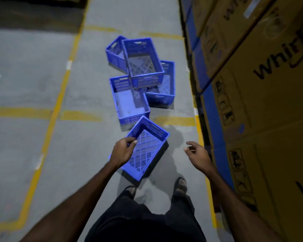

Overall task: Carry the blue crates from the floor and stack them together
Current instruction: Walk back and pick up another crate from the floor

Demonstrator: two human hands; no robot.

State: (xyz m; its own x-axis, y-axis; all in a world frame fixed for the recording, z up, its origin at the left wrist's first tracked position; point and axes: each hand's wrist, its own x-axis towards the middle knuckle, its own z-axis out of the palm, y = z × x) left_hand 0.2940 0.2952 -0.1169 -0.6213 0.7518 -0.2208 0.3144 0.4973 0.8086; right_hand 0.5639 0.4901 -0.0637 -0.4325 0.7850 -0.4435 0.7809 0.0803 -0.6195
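Note:
My left hand (123,151) grips the left rim of a blue perforated crate (147,151), which hangs tilted above the floor in front of my feet. My right hand (197,154) is held apart to the right of it, fingers spread, holding nothing. Ahead on the grey floor lies a loose cluster of several blue crates. The nearest one (129,103) is upright. Behind it a crate (143,62) rests on top of others, over one at the right (166,91) and one at the back left (115,53).
Tall brown cardboard boxes (262,84) stacked on blue racking (199,74) wall off the right side. Yellow painted lines (52,112) mark the aisle on the concrete floor. My sandalled feet (181,186) stand just below the held crate.

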